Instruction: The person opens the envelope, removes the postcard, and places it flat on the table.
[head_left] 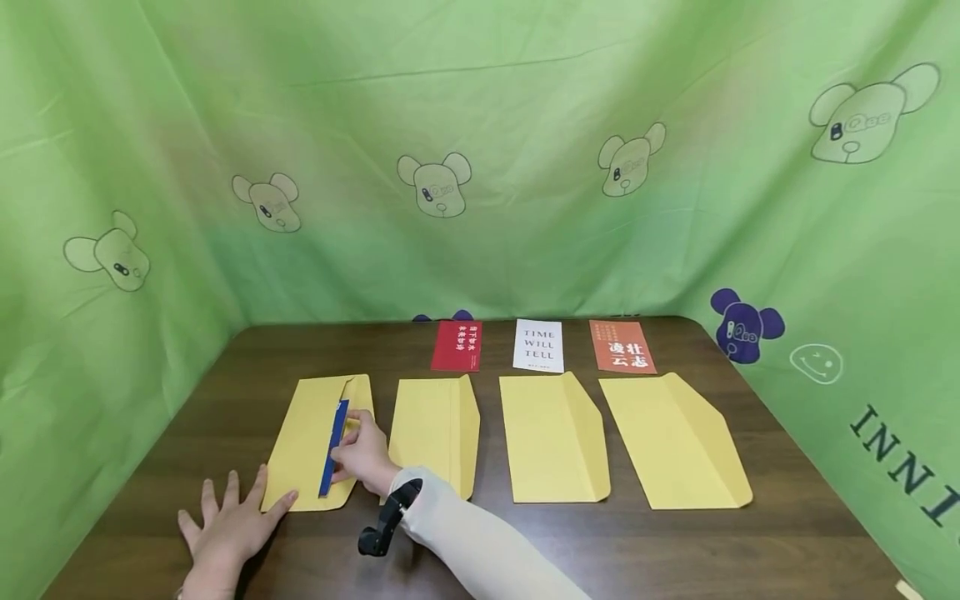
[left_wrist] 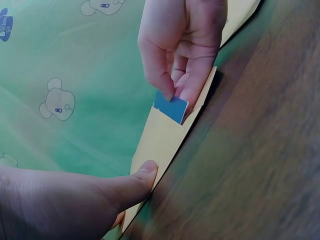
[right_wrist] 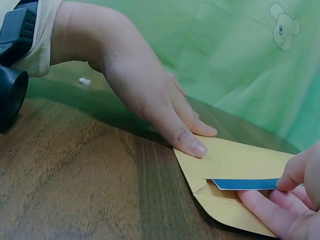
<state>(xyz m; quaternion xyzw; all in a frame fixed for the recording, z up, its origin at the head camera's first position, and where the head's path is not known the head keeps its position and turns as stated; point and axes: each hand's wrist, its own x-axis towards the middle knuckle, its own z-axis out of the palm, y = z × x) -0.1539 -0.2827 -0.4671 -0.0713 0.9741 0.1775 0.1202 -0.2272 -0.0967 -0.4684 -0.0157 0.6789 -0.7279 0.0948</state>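
Observation:
A blue card sits mostly inside the leftmost yellow envelope, with only a strip showing at the opening on its right side. My right hand pinches that strip between thumb and fingers, over the envelope's unfolded flap. In the right wrist view the card lies in the mouth of the envelope. My left hand is spread flat at the envelope's lower left corner, its thumb resting on the paper.
Three more yellow envelopes, flaps unfolded, lie to the right: one partly behind the right hand, one in the middle, one farthest right. Behind them lie a red card, a white card and an orange card.

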